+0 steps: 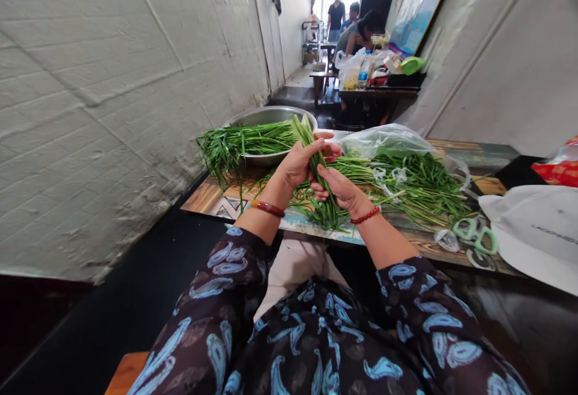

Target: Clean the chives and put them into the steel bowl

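A bundle of long green stalks (pixel 321 185) stands slanted between both hands, its pale ends up and its leaves down. My left hand (pixel 301 161) wraps round its upper part, with some fingers spread on the far side. Lower down, my right hand (pixel 336 185) grips the same bundle. Behind my left hand, a metal basin (pixel 271 115) holds more greens (pixel 253 141), whose leaves hang over its left rim. Right of my hands, loose greens (pixel 419 181) lie on the table (pixel 203 195), partly under a clear plastic bag (pixel 388 137).
Green-handled scissors (pixel 475 233) and a white cap (pixel 533 226) lie at the table's right side. A red package (pixel 560 166) is beyond the cap. Farther back, people sit and stand near another table (pixel 379 92) with bags and bottles. A white wall (pixel 135 82) runs along the left.
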Demonstrator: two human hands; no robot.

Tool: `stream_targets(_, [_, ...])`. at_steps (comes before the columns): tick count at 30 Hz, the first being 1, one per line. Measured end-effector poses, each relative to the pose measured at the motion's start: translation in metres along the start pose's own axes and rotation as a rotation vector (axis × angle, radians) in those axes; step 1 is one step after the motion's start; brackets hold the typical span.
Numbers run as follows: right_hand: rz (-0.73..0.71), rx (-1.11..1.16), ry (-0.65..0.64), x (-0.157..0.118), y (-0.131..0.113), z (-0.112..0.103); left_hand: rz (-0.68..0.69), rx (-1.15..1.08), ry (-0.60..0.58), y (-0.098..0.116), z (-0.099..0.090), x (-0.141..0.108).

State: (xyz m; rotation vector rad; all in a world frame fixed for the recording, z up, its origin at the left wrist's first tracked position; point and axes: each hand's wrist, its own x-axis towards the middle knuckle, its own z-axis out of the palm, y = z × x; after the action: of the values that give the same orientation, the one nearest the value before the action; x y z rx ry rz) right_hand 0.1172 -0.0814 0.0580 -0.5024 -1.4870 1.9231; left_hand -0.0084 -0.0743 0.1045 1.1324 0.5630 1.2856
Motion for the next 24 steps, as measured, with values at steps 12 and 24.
stream_targets(12, [-0.087,-1.235,0.500,-0.008,0.071,-0.079,0.224,-0.083,0.588,0.063,-0.020,0.009])
stream_targets(24, [-0.122,-1.081,0.609,-0.002,0.077,-0.095,0.448,0.062,0.563,0.115,-0.052,-0.034])
